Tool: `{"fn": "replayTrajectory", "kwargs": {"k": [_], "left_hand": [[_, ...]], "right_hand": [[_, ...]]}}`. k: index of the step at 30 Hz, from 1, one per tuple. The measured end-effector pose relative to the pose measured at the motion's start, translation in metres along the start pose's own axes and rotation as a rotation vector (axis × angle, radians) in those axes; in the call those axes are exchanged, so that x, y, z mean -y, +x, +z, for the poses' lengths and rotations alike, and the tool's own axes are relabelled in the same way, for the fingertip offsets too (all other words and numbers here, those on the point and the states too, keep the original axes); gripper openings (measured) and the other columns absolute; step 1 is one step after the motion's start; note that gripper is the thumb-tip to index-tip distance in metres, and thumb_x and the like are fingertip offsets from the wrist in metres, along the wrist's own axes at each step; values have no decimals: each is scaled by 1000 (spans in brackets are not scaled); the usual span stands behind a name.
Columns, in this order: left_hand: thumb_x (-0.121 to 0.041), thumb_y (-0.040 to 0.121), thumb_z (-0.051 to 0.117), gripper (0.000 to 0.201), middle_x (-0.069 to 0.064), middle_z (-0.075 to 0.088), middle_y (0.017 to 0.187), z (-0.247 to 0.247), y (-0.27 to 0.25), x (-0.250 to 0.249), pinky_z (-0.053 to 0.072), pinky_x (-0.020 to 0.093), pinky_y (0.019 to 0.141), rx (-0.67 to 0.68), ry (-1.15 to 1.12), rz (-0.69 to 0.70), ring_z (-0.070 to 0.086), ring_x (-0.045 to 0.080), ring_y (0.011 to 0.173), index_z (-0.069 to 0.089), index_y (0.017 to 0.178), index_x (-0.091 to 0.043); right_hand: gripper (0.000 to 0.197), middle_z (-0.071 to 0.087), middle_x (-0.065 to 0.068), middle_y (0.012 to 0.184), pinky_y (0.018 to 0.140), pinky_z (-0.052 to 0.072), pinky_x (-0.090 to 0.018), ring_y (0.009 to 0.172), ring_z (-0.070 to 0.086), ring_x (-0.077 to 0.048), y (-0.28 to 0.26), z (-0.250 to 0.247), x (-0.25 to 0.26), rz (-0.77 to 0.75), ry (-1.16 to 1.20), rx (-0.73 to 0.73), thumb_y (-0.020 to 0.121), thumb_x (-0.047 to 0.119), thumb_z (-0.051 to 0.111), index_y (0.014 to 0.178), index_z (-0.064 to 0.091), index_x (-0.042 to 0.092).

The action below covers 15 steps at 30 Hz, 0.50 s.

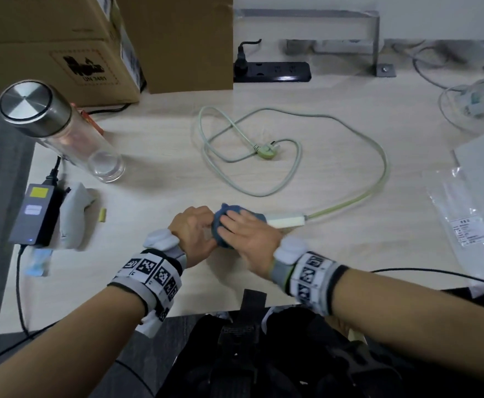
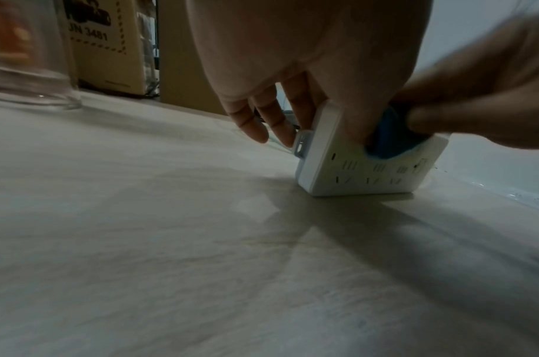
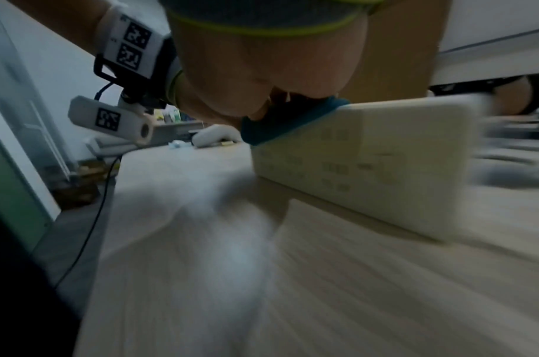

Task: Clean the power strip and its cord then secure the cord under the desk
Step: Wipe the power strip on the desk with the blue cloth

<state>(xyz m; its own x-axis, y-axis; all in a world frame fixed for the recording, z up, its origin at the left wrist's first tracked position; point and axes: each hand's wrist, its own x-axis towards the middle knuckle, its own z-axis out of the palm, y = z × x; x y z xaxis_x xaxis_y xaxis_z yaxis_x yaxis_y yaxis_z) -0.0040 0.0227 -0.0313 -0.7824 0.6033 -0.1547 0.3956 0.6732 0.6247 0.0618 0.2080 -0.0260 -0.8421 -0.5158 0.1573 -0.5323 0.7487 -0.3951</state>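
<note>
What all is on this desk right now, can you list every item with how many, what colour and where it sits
power strip: one, white, stood on its long edge at the near middle of the desk
cloth: one, blue, draped over the strip's top
cord: one, pale green, looped across mid desk, plug lying unplugged inside the loop
black power strip: one, far edge, one black plug in it
cardboard boxes: two, brown, far left
bottle: one, clear with steel lid, left
power adapter: one, dark grey, left edge
plastic bag: one, clear, right
desk: one, light wood
left hand: grips the strip's left end
right hand: presses the cloth on the strip
</note>
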Motion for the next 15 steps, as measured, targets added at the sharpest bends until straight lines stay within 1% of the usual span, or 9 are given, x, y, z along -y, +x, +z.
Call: {"fn": "replayTrajectory", "kwargs": {"k": [2, 3, 5, 7, 8, 10, 12, 14, 15], "left_hand": [[-51, 71, 50, 43, 2, 62, 76, 0, 3, 2, 48, 43, 63, -10, -13, -18, 54, 27, 70, 67, 77, -12], [-52, 71, 51, 43, 1, 63, 76, -1, 4, 2, 48, 42, 63, -6, 5, -5, 54, 27, 70, 68, 79, -13], [-53, 73, 57, 39, -1, 65, 80, -3, 2, 0, 47, 40, 64, 8, 45, 12, 56, 25, 72, 72, 89, -21], [-48, 73, 65, 34, -4, 66, 84, -4, 1, -2, 46, 38, 66, 14, 39, -6, 56, 23, 76, 72, 99, -28], [-46, 72, 67, 34, -5, 66, 85, -5, 1, -2, 46, 38, 68, 18, 34, -13, 56, 22, 77, 72, 101, -28], [-45, 72, 67, 36, -6, 66, 86, -4, 1, -1, 47, 38, 69, 24, 29, -10, 57, 21, 77, 72, 102, -28], [-47, 72, 65, 35, -6, 65, 85, -2, 1, -3, 47, 37, 68, 24, 20, -2, 57, 21, 76, 71, 101, -28], [-50, 72, 62, 34, -7, 65, 83, -1, 1, -3, 46, 36, 67, 10, 10, -1, 56, 20, 75, 71, 99, -30], [-50, 72, 60, 33, -6, 64, 81, 0, 0, -3, 45, 36, 66, 4, 4, 6, 56, 20, 73, 72, 95, -30]], "right_hand": [[38, 68, -22, 101, 82, 54, -49, 94, 66, -38, 16, -1, 5, -21, -8, -27, 59, -9, 76, 96, 70, -4], [42, 70, -21, 100, 78, 56, -46, 91, 68, -37, 13, -5, 0, -25, 10, -51, 53, -10, 83, 92, 72, -2], [48, 72, -20, 98, 72, 57, -42, 86, 71, -36, -8, -17, -20, -50, 30, -117, 43, -12, 89, 87, 75, 0], [47, 73, -17, 99, 79, 54, -34, 84, 72, -33, -39, -40, -43, -12, -4, -129, 44, -10, 90, 87, 77, 3], [45, 73, -17, 99, 79, 54, -33, 84, 72, -32, -52, -52, -53, 15, -23, -125, 46, -9, 91, 87, 77, 3], [46, 73, -18, 95, 67, 58, -37, 79, 72, -33, -64, -66, -61, 29, -61, -96, 42, -11, 91, 84, 77, 0], [46, 73, -18, 87, 59, 58, -34, 72, 72, -31, -59, -67, -57, 11, -91, -78, 36, -14, 90, 78, 76, -1], [45, 73, -18, 85, 61, 57, -31, 70, 72, -29, -40, -52, -44, -20, -99, -95, 36, -12, 90, 77, 76, 0], [45, 73, -19, 86, 61, 57, -32, 71, 72, -30, -27, -38, -35, -41, -85, -100, 36, -9, 91, 77, 76, -1]]}}
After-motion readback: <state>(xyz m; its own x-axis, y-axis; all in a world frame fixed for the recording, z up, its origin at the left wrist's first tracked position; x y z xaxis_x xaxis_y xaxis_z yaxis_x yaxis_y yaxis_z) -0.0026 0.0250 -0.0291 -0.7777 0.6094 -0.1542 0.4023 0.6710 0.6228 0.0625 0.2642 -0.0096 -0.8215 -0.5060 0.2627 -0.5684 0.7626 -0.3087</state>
